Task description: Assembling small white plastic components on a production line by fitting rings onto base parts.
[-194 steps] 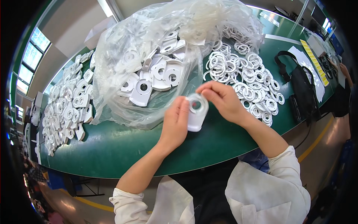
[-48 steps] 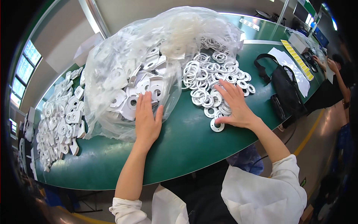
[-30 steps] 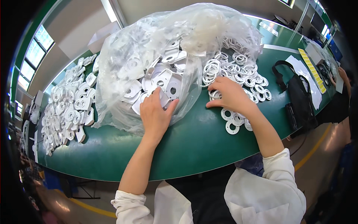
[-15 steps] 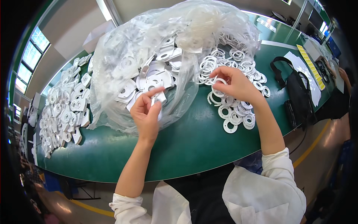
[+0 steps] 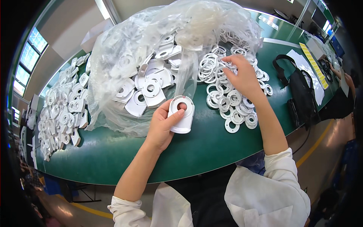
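Note:
My left hand [image 5: 159, 128] grips a white plastic plate [image 5: 185, 123] with a round hole, one end rounded and the other squared off. Its thumb lies across the front, and a fingertip shows through the hole. Over a heap of white rings [image 5: 235, 99] hovers my right hand [image 5: 245, 78], thumb and fingers apart, with nothing visible between them. Similar white plates [image 5: 152, 90] spill from the mouth of a large clear plastic bag [image 5: 113, 68], just beyond my left hand.
White holed parts [image 5: 62, 113] form another pile at the left of the green table [image 5: 211, 151]. On the right lie a black bag [image 5: 302, 92], white sheets [image 5: 308, 72] and a yellow strip [image 5: 314, 66]. Another person's hand [image 5: 336, 72] shows at the far right.
My left hand has taken a white plate from the bag's mouth and brought it nearer. My right hand has let go of the ring it pinched and moved slightly farther away, fingers spread.

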The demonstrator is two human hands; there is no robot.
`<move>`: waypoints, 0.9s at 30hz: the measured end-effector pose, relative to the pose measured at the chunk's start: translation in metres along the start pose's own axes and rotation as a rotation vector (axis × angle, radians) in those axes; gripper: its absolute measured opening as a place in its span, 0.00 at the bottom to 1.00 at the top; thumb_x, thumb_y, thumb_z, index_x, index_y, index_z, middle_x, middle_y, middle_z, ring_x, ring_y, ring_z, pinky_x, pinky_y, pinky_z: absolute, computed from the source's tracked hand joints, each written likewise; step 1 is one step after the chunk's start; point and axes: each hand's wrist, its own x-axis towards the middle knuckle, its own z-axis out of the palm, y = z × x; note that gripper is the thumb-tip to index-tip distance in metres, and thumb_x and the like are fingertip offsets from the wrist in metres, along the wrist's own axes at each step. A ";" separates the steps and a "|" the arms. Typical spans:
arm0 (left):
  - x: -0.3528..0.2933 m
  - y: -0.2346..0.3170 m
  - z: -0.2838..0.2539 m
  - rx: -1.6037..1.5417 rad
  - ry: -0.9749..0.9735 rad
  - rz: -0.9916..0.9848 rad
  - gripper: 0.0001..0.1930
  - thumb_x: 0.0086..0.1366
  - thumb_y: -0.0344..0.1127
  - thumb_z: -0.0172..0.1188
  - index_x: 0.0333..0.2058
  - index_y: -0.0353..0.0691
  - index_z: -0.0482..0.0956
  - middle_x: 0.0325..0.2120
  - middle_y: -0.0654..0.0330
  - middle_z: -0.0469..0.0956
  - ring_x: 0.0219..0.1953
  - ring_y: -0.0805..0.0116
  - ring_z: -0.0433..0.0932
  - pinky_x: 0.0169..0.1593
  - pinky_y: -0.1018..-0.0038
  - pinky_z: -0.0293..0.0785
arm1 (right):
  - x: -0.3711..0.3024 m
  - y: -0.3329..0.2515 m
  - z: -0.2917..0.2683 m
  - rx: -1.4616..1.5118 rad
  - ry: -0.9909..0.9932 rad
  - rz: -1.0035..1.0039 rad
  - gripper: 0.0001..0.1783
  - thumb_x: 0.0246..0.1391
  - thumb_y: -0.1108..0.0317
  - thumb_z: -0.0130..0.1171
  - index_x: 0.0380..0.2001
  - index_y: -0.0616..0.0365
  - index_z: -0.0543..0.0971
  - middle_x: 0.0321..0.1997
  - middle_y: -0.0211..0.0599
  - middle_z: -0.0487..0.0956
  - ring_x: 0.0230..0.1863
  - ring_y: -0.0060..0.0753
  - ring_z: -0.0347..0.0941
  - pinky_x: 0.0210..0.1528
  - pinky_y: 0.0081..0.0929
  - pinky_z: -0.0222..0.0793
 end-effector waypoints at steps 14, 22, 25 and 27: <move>-0.004 0.004 0.009 -0.325 -0.135 -0.113 0.24 0.73 0.50 0.38 0.60 0.43 0.57 0.57 0.46 0.67 0.55 0.48 0.72 0.53 0.55 0.75 | -0.004 -0.027 -0.023 0.185 -0.760 0.076 0.17 0.37 0.71 0.73 0.34 0.60 0.80 0.24 0.27 0.74 0.27 0.20 0.68 0.32 0.22 0.67; -0.004 -0.008 0.011 -0.279 -0.300 -0.194 0.32 0.71 0.58 0.39 0.64 0.43 0.54 0.57 0.49 0.67 0.56 0.49 0.72 0.52 0.55 0.75 | -0.016 -0.060 0.012 0.758 -0.452 0.245 0.06 0.49 0.74 0.66 0.31 0.64 0.81 0.30 0.30 0.81 0.31 0.17 0.76 0.35 0.14 0.71; -0.004 -0.008 0.011 -0.261 -0.318 -0.205 0.32 0.70 0.58 0.40 0.64 0.43 0.55 0.56 0.50 0.68 0.55 0.51 0.73 0.50 0.57 0.77 | -0.027 -0.072 0.027 0.721 -0.464 0.200 0.06 0.50 0.73 0.65 0.32 0.62 0.82 0.32 0.31 0.80 0.33 0.19 0.75 0.36 0.18 0.70; -0.004 -0.009 0.011 -0.256 -0.330 -0.214 0.31 0.70 0.57 0.41 0.63 0.43 0.56 0.56 0.50 0.68 0.54 0.52 0.74 0.49 0.59 0.78 | -0.033 -0.065 0.037 0.464 -0.352 -0.103 0.06 0.51 0.72 0.64 0.32 0.61 0.82 0.33 0.32 0.80 0.35 0.21 0.74 0.36 0.21 0.69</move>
